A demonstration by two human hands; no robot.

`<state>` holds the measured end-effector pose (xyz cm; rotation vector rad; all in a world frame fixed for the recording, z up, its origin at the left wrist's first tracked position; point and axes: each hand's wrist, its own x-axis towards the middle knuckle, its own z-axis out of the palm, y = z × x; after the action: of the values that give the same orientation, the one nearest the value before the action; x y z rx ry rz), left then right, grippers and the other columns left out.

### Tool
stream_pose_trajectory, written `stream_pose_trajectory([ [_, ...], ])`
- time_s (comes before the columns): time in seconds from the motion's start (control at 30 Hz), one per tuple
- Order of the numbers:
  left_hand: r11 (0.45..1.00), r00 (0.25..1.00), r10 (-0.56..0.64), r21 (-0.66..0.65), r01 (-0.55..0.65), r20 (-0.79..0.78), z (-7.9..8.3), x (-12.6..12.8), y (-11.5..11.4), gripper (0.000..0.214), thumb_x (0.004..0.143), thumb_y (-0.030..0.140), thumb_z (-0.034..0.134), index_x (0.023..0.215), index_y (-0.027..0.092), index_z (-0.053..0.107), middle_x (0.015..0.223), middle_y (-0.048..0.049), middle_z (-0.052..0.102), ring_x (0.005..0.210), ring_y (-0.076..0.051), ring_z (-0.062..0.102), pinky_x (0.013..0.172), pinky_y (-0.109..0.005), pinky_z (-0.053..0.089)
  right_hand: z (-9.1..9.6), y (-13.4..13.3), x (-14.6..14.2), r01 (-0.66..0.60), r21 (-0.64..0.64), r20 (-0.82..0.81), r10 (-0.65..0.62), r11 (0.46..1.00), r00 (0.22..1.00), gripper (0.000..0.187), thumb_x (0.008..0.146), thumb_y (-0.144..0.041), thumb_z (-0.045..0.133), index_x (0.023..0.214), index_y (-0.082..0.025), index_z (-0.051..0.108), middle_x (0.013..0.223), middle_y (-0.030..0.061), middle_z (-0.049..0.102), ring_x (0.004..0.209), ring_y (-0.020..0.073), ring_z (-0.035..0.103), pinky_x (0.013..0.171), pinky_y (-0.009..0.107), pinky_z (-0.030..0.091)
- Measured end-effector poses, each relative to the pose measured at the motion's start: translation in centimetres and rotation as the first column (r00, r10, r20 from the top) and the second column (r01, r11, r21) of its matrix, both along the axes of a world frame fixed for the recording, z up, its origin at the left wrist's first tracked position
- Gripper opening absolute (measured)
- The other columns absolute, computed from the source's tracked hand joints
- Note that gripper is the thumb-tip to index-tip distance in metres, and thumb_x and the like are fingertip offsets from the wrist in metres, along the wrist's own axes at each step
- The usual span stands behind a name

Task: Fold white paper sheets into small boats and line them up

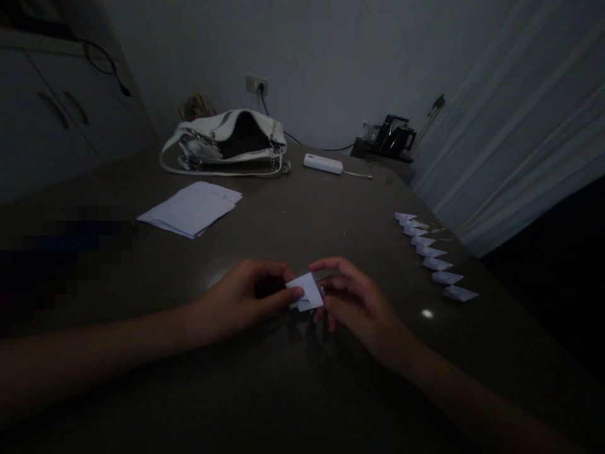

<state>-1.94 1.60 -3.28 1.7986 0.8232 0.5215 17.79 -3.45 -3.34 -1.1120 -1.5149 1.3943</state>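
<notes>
A small piece of folded white paper (311, 291) is held up just above the table in front of me. My left hand (246, 293) pinches its left side, with the thumb on the front face and the fingers behind. At the paper's right edge is my right hand (362, 309), thumb tip against the edge and some fingers curled behind it. The right index finger is raised over the top corner. Part of the right hand's grip is hidden behind the paper. Off to the right, several small folded paper pieces (433, 252) lie in a slanting row.
A stack of white paper sheets (193, 208) lies at the left on the dark, glossy table (302, 221). Behind it are a white handbag (236, 135) and a white power strip-like device (323, 164) with a cable. A black coffee maker (394, 135) stands beyond the far right corner.
</notes>
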Motion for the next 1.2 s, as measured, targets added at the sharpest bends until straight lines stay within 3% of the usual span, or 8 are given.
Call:
stream_pose_trajectory([
  [0.17, 1.0, 0.999, 0.025, -0.001, -0.025, 0.042, 0.0, 0.0, 0.0, 0.02, 0.085, 0.034, 0.057, 0.085, 0.015, 0.063, 0.077, -0.0013, 0.067, 0.07, -0.014, 0.061, 0.061, -0.021, 0.047, 0.2, 0.1, 0.1, 0.04, 0.025, 0.003, -0.04, 0.999, 0.999, 0.019, 0.078, -0.019, 0.061, 0.085, -0.02, 0.044, 0.079, -0.0011, 0.056, 0.066, 0.0107, 0.06, 0.052, 0.019, 0.044],
  [0.37, 1.0, 0.999, -0.001, 0.01, 0.001, 0.04, -0.1, 0.0, 0.1, 0.02, 0.084, 0.033, 0.057, 0.082, 0.014, 0.063, 0.073, -0.0002, 0.065, 0.067, -0.013, 0.059, 0.058, -0.02, 0.045, 0.0, 0.3, 0.0, 0.038, 0.082, 0.083, -0.045, 0.996, 0.996, 0.015, 0.076, -0.024, 0.068, 0.085, -0.019, 0.056, 0.089, 0.0022, 0.064, 0.077, 0.0124, 0.061, 0.062, 0.023, 0.049],
  [0.5, 0.988, 0.996, -0.082, 0.126, 0.087, -0.047, -0.2, 0.0, -0.1, 0.023, 0.086, 0.036, 0.054, 0.086, 0.016, 0.066, 0.072, 0.0006, 0.063, 0.065, -0.012, 0.056, 0.056, -0.02, 0.041, -0.5, 0.4, 0.1, 0.066, 0.121, 0.075, -0.075, 0.99, 0.994, 0.011, 0.077, -0.024, 0.068, 0.085, -0.02, 0.062, 0.109, 0.0039, 0.063, 0.086, 0.0141, 0.063, 0.067, 0.025, 0.051],
  [0.67, 0.971, 0.991, -0.101, 0.209, 0.118, -0.092, 0.0, -0.1, -0.3, 0.028, 0.089, 0.037, 0.05, 0.09, 0.015, 0.066, 0.069, 0.0014, 0.06, 0.062, -0.011, 0.052, 0.054, -0.02, 0.037, -0.3, 0.4, 0.1, 0.05, 0.197, 0.139, -0.079, 0.979, 0.987, 0.005, 0.078, -0.023, 0.066, 0.083, -0.021, 0.067, 0.109, 0.0049, 0.063, 0.095, 0.017, 0.062, 0.072, 0.027, 0.051],
  [0.9, 0.963, 0.999, -0.045, 0.265, 0.049, -0.023, 0.2, -0.3, -0.6, 0.025, 0.087, 0.031, 0.054, 0.105, 0.014, 0.056, 0.078, -0.0003, 0.06, 0.066, -0.011, 0.054, 0.056, -0.019, 0.041, -0.2, 0.4, 0.3, 0.047, 0.24, 0.222, -0.102, 0.97, 0.97, 0.006, 0.079, -0.026, 0.065, 0.079, -0.021, 0.068, 0.109, 0.0058, 0.063, 0.094, 0.0191, 0.063, 0.072, 0.03, 0.052],
  [1.03, 0.876, 0.998, -0.036, 0.483, 0.003, 0.06, -0.1, -0.4, -1.0, 0.028, 0.084, 0.023, 0.059, 0.11, 0.016, 0.053, 0.104, -0.0076, 0.057, 0.086, -0.015, 0.056, 0.072, -0.023, 0.046, -0.6, 0.5, 0.4, 0.038, 0.237, 0.269, -0.103, 0.971, 0.958, 0.008, 0.078, -0.03, 0.066, 0.078, -0.023, 0.069, 0.111, 0.007, 0.062, 0.096, 0.0218, 0.062, 0.071, 0.032, 0.053],
  [1.1, 0.823, 0.996, -0.08, 0.566, 0.053, 0.024, -0.2, -0.4, -1.1, 0.022, 0.087, 0.021, 0.054, 0.109, 0.017, 0.055, 0.108, -0.0094, 0.055, 0.094, -0.017, 0.055, 0.078, -0.026, 0.046, -0.8, 0.6, 0.5, 0.027, 0.228, 0.275, -0.091, 0.973, 0.957, 0.009, 0.077, -0.031, 0.067, 0.076, -0.022, 0.068, 0.11, 0.0077, 0.062, 0.093, 0.0223, 0.063, 0.069, 0.032, 0.053],
  [1.2, 0.798, 0.993, -0.111, 0.594, 0.105, -0.027, -0.4, -0.4, -1.2, 0.02, 0.09, 0.022, 0.049, 0.107, 0.015, 0.055, 0.106, -0.01, 0.056, 0.094, -0.017, 0.055, 0.079, -0.026, 0.046, -0.8, 0.8, 0.4, 0.01, 0.216, 0.273, -0.07, 0.976, 0.959, 0.012, 0.078, -0.033, 0.066, 0.075, -0.022, 0.068, 0.11, 0.0081, 0.062, 0.091, 0.022, 0.063, 0.07, 0.033, 0.053],
])
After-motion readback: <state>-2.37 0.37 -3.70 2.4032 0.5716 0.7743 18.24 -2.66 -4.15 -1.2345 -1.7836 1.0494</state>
